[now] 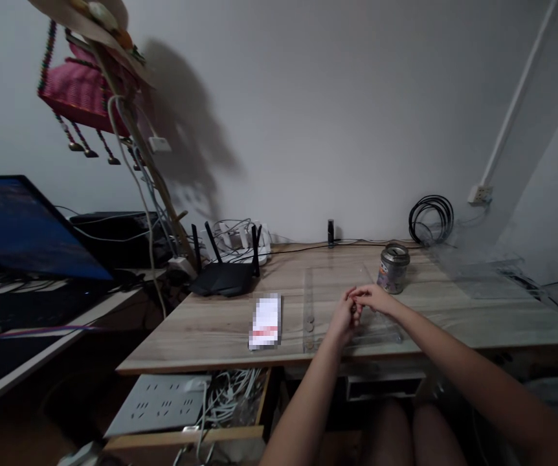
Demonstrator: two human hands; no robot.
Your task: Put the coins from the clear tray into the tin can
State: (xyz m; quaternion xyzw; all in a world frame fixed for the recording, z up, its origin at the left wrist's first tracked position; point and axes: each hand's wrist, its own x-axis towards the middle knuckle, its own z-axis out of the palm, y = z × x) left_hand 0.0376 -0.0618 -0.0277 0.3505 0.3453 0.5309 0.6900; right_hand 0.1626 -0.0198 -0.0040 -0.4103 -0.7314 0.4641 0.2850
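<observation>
My left hand point(343, 318) and my right hand point(372, 298) meet above the wooden desk point(221, 323), fingertips touching each other. Whether they pinch something small between them I cannot tell. Under them lies a clear plastic sheet or tray point(315, 310) with a few small round pieces along its left strip. A metal can point(393, 268) stands just behind my right hand. A white card with a red stripe point(265, 321) lies to the left of my left hand.
A black router point(224, 275) with antennas sits at the desk's back left beside tangled white cables. A coiled black cable point(431, 219) hangs at the back right. A dark monitor point(21, 226) stands far left. An open drawer point(182, 404) holds a power strip and cords.
</observation>
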